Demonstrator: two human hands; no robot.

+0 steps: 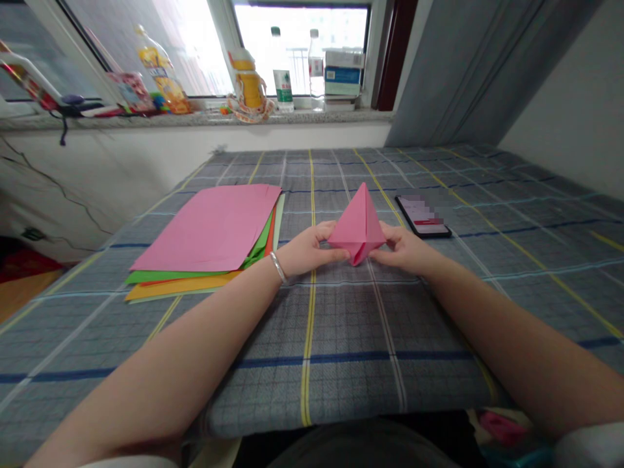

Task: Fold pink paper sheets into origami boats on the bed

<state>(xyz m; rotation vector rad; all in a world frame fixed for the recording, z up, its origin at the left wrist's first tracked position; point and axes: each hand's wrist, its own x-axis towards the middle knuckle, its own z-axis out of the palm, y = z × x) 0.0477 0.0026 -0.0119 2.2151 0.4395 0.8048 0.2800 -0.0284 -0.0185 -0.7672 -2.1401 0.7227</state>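
Note:
A folded pink paper (361, 221), kite-like with a tall point at the top and a small flap at the bottom, is held upright above the cloth. My left hand (312, 249) pinches its left corner, thumb in front and fingers behind. On the other side, my right hand (402, 249) grips the right corner in the same way. A silver bracelet (278, 267) circles my left wrist. The fingertips behind the paper are partly hidden.
A stack of coloured paper (209, 227), pink on top, lies to the left. A phone (423, 216) rests at the right on the plaid tablecloth (341, 383). Bottles, a yellow cup (249, 88) and boxes (343, 73) line the windowsill (195, 119).

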